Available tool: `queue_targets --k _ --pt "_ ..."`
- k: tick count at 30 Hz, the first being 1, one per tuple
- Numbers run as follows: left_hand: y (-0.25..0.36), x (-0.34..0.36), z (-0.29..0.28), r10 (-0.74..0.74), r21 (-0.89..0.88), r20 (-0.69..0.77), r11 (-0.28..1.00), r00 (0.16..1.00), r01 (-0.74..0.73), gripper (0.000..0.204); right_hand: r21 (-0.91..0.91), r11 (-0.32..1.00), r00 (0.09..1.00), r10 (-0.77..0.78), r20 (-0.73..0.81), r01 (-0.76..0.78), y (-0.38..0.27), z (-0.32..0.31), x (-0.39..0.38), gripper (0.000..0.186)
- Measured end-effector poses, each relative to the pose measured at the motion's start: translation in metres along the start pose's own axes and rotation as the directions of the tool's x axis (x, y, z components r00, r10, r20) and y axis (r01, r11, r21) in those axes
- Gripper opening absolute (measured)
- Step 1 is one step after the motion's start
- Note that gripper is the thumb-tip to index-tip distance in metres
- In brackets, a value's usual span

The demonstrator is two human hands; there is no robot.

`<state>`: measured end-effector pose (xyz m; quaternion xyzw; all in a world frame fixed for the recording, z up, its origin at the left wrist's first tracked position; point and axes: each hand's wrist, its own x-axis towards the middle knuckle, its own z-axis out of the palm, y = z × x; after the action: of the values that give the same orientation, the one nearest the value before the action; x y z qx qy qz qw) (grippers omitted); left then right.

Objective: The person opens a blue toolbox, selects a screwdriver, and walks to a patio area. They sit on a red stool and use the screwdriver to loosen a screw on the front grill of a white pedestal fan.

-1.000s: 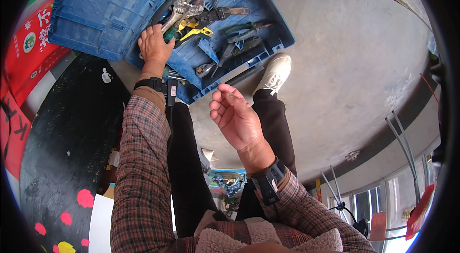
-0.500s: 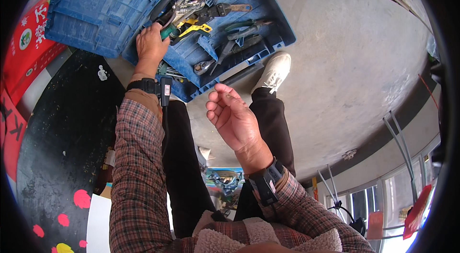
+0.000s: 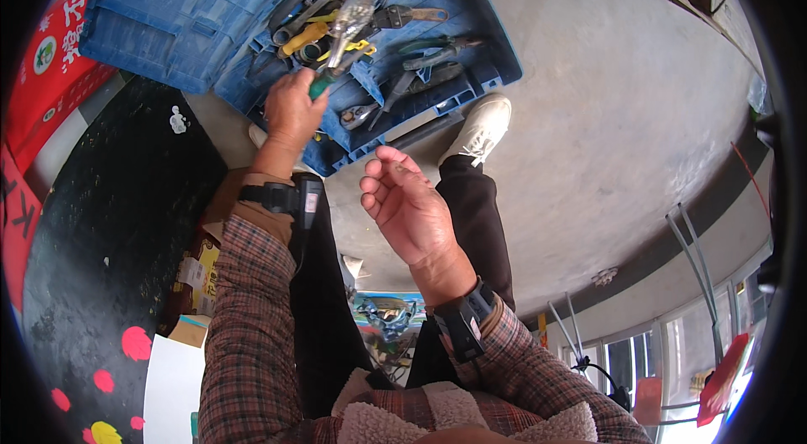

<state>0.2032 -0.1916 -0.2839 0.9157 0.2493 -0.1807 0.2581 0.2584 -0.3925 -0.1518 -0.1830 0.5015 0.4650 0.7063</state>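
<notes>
My left hand [image 3: 292, 112] is closed round a green-handled tool [image 3: 321, 83], over the near left part of an open blue toolbox [image 3: 483, 19]. A grey shaft seems to run from the handle toward the upper right; the tool's kind is unclear. Just beyond it a shiny metal tool [image 3: 352, 17] is smeared by motion, and I cannot tell if the hand touches it. A yellow-handled tool [image 3: 303, 39] lies beside that. Nearer me, my right hand [image 3: 412, 208] hangs in the air, palm up, fingers loosely bent and apart, holding nothing.
The box's blue lid [image 3: 160, 15] leans open on the left. Inside lie pliers [image 3: 441, 51] and several other hand tools. My white shoe [image 3: 485, 126] stands against the box's near right corner. A black board [image 3: 109, 192] and red cartons [image 3: 59, 66] are at the left.
My left hand has moved right and toward me with the green-handled tool. The shiny metal tool has shifted, and the yellow handle now shows more. My right hand has stayed put.
</notes>
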Motion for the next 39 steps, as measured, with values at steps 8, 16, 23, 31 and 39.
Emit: queue_targets --k 8,16,23,31,39 --pt "0.047 0.0 0.037 0.115 -0.193 0.018 0.975 0.993 -0.109 0.018 -0.015 1.0 1.0 -0.008 0.008 0.008 0.002 -0.002 0.001 0.025" --pt "0.058 0.022 0.064 -0.013 -0.162 0.239 0.985 0.971 0.054 0.019 -0.024 1.0 1.0 -0.011 -0.001 0.011 0.004 -0.004 0.0 0.025" --pt "0.064 0.03 0.067 0.007 -0.06 0.235 0.998 0.972 0.008 0.033 -0.022 1.0 1.0 -0.008 0.0 0.008 0.006 -0.007 0.002 0.025" --pt "0.07 0.007 0.062 -0.068 0.059 -0.033 0.996 0.997 0.07 0.06 -0.018 1.0 1.0 -0.009 -0.001 0.009 0.007 -0.011 0.003 0.025" --pt "-0.006 0.035 0.046 -0.081 0.301 -0.103 0.947 0.991 0.109 0.07 -0.026 1.0 0.999 -0.006 -0.032 0.005 0.007 -0.01 0.002 0.024"
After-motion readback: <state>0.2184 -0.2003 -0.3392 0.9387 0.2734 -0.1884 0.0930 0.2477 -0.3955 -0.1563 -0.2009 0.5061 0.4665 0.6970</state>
